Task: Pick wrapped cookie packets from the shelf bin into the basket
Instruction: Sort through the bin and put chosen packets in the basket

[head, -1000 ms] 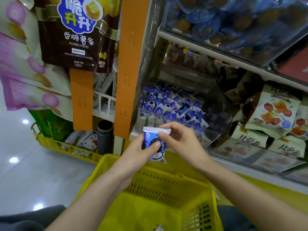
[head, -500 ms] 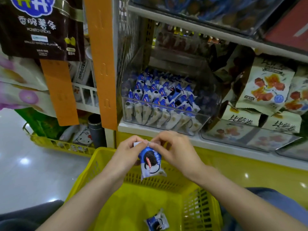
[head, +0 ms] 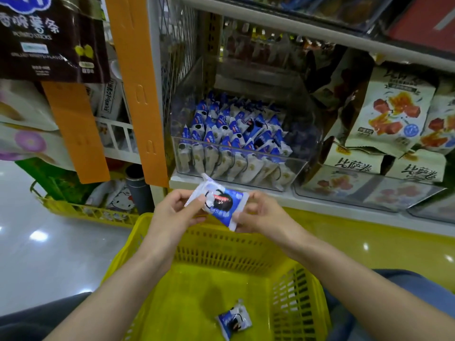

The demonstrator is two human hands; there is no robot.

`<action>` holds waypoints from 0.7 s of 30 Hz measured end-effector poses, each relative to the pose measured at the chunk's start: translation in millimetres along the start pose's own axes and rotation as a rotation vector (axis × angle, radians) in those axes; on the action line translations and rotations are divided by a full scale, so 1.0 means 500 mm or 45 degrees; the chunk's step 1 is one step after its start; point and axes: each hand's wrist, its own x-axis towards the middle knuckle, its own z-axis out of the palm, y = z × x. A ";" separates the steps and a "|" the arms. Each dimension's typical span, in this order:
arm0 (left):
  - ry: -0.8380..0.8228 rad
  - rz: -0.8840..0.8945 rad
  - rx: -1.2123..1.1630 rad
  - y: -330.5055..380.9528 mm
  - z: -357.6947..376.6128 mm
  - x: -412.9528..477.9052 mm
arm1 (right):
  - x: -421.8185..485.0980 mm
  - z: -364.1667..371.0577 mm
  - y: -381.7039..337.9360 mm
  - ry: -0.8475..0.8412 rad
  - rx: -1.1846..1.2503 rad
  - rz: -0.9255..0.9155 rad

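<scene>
A blue-and-white wrapped cookie packet [head: 219, 203] is held between both hands above the far rim of the yellow basket [head: 221, 244]. My left hand [head: 174, 212] pinches its left end and my right hand [head: 261, 215] pinches its right end. Another cookie packet [head: 234, 318] lies on the basket floor. The clear shelf bin [head: 293, 173] behind my hands holds several more blue packets [head: 234, 134].
An orange hanging strip [head: 138, 89] and a wire mesh side panel [head: 177, 52] stand left of the bin. Snack bags [head: 391, 112] fill the shelf to the right. A second yellow basket [head: 81, 210] with goods sits on the glossy floor at left.
The packet has turned from hanging upright to lying nearly flat between my hands, and the hands have spread apart sideways. The view has tilted slightly downward.
</scene>
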 end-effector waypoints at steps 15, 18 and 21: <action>-0.187 0.279 0.507 0.009 0.009 -0.020 | 0.002 0.021 0.004 0.033 -0.410 -0.441; -0.199 0.250 0.513 0.007 0.010 -0.016 | -0.005 0.017 0.007 0.150 -0.748 -0.698; -0.228 0.213 0.493 0.009 0.009 -0.014 | -0.010 0.011 0.009 0.204 -1.058 -0.923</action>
